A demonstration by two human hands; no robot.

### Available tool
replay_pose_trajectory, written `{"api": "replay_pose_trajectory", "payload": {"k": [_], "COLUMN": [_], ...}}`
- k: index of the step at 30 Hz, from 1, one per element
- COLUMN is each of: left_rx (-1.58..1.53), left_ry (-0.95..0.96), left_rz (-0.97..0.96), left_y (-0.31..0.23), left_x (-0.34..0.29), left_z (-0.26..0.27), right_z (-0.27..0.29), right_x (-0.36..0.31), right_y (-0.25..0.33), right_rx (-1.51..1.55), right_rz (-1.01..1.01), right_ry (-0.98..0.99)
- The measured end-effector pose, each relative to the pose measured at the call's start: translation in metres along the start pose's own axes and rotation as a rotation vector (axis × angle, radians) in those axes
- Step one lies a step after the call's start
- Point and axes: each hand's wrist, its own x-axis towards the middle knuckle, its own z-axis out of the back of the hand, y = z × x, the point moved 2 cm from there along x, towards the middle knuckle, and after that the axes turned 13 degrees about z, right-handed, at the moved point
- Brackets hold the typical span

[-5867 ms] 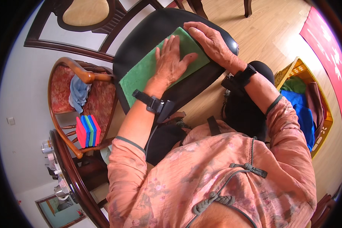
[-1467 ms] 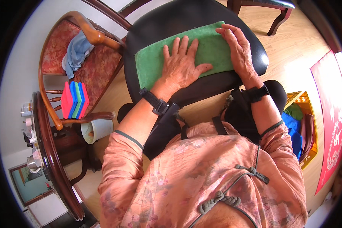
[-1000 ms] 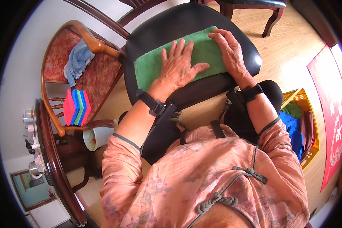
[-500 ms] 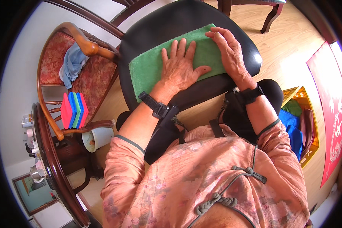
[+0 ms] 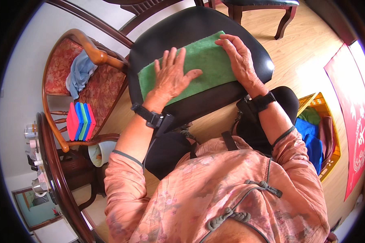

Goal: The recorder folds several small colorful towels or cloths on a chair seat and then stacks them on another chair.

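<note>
A green cloth [image 5: 207, 65], folded into a flat rectangle, lies across the black padded chair seat [image 5: 170, 28] in front of me. My left hand [image 5: 170, 77] rests on the cloth's left part, palm down, with fingers stretched and the thumb spread. At the cloth's right end is my right hand [image 5: 240, 58], turned partly on its side. Its bent fingers and thumb come together at the cloth near the far right corner, hiding part of that edge.
At left, a wooden armchair [image 5: 109, 87] with red patterned upholstery carries a crumpled light-blue cloth [image 5: 80, 75]. Pink, blue and green folded pieces [image 5: 82, 121] hang over its arm, near a pale bin [image 5: 103, 153]. A yellow crate [image 5: 326, 105] holding cloths stands at right.
My left hand has slid leftward over the cloth, toward its left end. My right hand stays at the right end, nearly unmoved. The view has shifted slightly.
</note>
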Motion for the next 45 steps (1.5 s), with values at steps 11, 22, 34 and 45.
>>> {"api": "replay_pose_trajectory", "payload": {"k": [11, 22, 34, 45], "left_rx": [0.138, 0.119, 0.062, 0.087], "left_ry": [0.014, 0.044, -0.054, 0.011], "left_rz": [0.073, 0.097, -0.031, 0.004], "left_y": [0.02, 0.015, -0.02, -0.023], "left_x": [-0.008, -0.006, -0.006, -0.006], "left_z": [-0.007, 0.001, -0.011, -0.007], "right_z": [-0.002, -0.001, -0.003, -0.003], "right_x": [-0.001, 0.0, 0.0, 0.001], "right_y": [0.001, 0.001, 0.013, 0.013], "right_rx": [0.024, -0.014, -0.009, -0.028], "right_rz": [-0.041, -0.004, -0.041, -0.123], "right_ry": [-0.006, 0.011, 0.022, 0.015]}}
